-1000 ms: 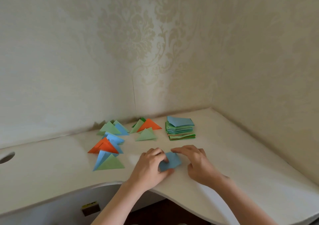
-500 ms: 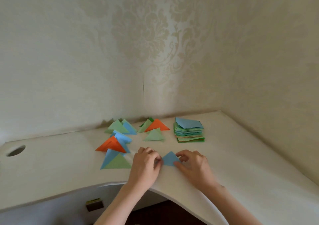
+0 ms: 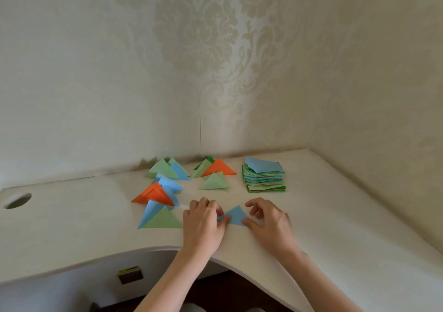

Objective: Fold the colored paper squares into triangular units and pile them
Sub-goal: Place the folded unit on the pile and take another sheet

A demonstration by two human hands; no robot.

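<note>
A blue paper triangle lies flat on the white desk near its front edge. My left hand pinches the triangle's left corner between thumb and curled fingers. My right hand presses its thumb on the right corner, its fingers arched above the paper. Behind them stands a stack of unfolded paper squares, blue on top. Folded triangles in green, blue and orange lie scattered to the left and behind, among them a green one.
The desk sits in a wallpapered corner, walls close behind and to the right. A round cable hole is at the far left. The desk's front edge curves inward around my arms. A small dark fitting hangs under the desk.
The blue paper went from a loosely held, partly folded piece to a flat triangle on the desk. Both hands shifted to its two lower corners.
</note>
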